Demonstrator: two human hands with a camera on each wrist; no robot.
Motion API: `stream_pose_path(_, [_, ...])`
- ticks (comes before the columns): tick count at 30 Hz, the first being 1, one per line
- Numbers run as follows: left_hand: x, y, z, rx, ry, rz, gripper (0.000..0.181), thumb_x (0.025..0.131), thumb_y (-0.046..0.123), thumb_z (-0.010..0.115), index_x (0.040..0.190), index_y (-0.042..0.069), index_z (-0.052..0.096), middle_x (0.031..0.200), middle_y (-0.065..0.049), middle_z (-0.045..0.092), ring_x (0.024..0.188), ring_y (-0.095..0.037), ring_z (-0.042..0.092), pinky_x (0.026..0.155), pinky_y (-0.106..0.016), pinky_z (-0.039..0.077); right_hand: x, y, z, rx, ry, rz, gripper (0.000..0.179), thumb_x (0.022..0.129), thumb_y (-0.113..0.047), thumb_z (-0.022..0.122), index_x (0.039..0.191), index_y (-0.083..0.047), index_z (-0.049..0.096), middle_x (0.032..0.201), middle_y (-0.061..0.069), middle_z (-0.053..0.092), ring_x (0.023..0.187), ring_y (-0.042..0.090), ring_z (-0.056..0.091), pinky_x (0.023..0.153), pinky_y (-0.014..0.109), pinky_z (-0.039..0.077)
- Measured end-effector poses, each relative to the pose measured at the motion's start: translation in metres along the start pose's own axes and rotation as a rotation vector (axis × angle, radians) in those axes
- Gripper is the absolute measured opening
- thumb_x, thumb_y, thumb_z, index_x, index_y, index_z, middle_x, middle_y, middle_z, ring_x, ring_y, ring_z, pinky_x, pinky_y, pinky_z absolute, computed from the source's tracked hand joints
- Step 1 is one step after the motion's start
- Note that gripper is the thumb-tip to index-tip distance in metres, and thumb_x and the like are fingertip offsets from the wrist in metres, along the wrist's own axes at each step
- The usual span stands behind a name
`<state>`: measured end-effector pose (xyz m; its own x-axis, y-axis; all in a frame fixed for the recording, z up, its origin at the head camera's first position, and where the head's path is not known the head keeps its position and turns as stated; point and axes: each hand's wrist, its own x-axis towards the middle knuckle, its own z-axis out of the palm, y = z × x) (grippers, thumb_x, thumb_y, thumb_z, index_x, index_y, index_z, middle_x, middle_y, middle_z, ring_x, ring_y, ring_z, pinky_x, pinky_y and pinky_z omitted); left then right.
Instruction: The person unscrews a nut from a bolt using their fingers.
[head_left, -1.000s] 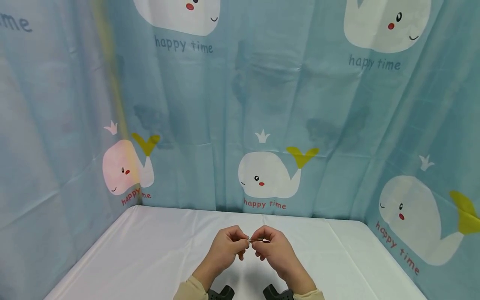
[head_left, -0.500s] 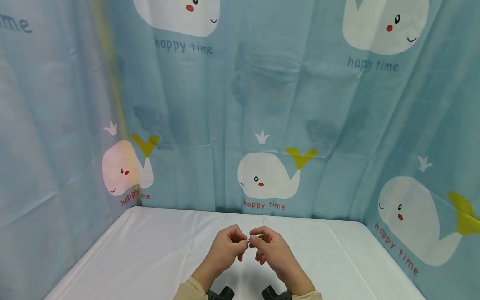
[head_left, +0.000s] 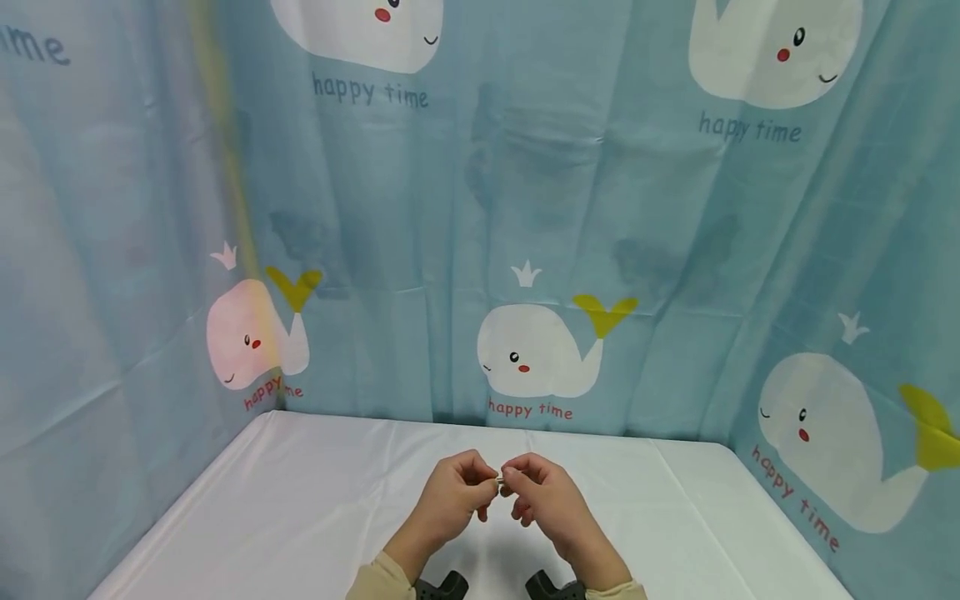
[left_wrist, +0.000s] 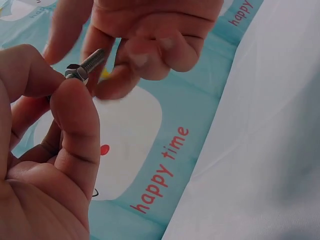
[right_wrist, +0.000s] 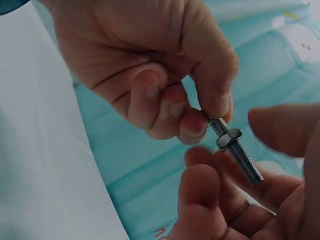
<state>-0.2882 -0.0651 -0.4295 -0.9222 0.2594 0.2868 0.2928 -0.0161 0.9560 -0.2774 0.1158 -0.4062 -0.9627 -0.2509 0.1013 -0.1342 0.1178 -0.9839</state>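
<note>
Bolt [right_wrist: 243,161]: likely light, stiff; best gripped at nut [right_wrist: 229,139]; pinched in left hand [head_left: 456,492], near right hand [head_left: 547,497] with fingers parted.

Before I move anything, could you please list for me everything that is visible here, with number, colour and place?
Bolt: 1, silver, one end pinched by the left hand
Nut: 1, silver, around the bolt, partway along the thread
Table: 1, white, below the hands
Curtain: at least 1, light blue, behind the table and at its sides
Whale prints: 5 in the head view, mostly white, on the curtain, some cut off by the picture's edge
Dark devices: 2, black, one at each wrist
Sleeves: 2, beige, on the forearms
Left hand: 1, bare, holding the bolt
Right hand: 1, bare, beside the bolt's free end, thumb apart from it
</note>
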Motion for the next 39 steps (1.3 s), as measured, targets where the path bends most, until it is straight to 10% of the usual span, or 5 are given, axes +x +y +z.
stream_pose_path(12, [-0.0011,0.0022,0.0003,0.003,-0.010,0.002,0.004,0.089,0.000,0.064,0.090,0.002,0.066,0.071,-0.008,0.060,0.053,-0.018,0.056,0.054,-0.031,0.054,-0.0009,-0.0014,-0.0015,-0.011,0.011,-0.032,0.014,0.090,-0.009,0.066,0.102,-0.003,0.067,0.099,0.012,0.067,0.069,0.025,0.062,0.058,0.031,0.051])
stream_pose_path(20, [-0.0014,0.0013,0.0014,-0.004,-0.010,-0.001,0.006,0.088,-0.002,0.064,0.092,0.003,0.067,0.073,-0.010,0.061,0.055,-0.020,0.056,0.054,-0.031,0.054,-0.0020,0.0004,-0.0014,0.006,0.024,-0.001,0.032,0.098,-0.032,0.063,0.106,-0.001,0.067,0.088,0.010,0.067,0.064,0.021,0.060,0.056,0.029,0.050])
stream_pose_path(39, [-0.0003,-0.0022,0.0006,0.024,0.041,-0.013,0.004,0.089,0.005,0.069,0.093,0.004,0.068,0.075,-0.009,0.062,0.061,-0.021,0.061,0.060,-0.034,0.057,0.0011,0.0025,0.0009,-0.039,0.058,-0.001,0.026,0.098,-0.026,0.065,0.105,-0.001,0.066,0.086,0.011,0.066,0.064,0.021,0.058,0.056,0.031,0.050])
